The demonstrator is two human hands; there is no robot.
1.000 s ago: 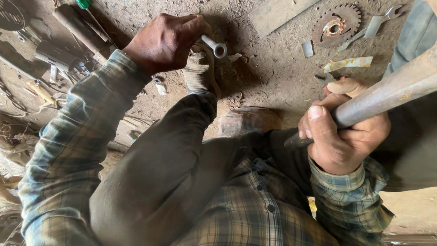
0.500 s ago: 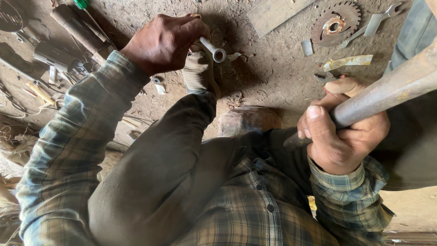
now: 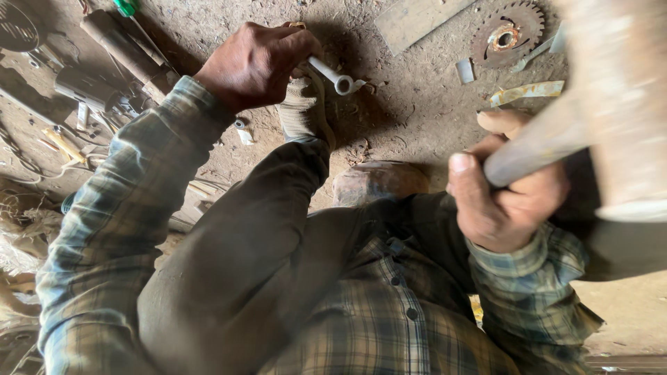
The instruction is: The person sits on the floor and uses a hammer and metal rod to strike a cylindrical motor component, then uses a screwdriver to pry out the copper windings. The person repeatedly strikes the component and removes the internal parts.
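We see a short white metal pipe piece (image 3: 335, 75) lying low over the dusty floor (image 3: 417, 104), its open end pointing right, held at its near end in the clenched grip of the left hand (image 3: 253, 62). The right hand (image 3: 504, 201) is clenched around a blurred hammer handle (image 3: 542, 142). Beyond lie a rusty sprocket (image 3: 506, 35) and a wooden plank (image 3: 417, 21).

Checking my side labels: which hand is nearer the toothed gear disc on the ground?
Right. The right hand, gripping the hammer handle, is below the gear disc; the left hand, holding the white tube, is farther left.
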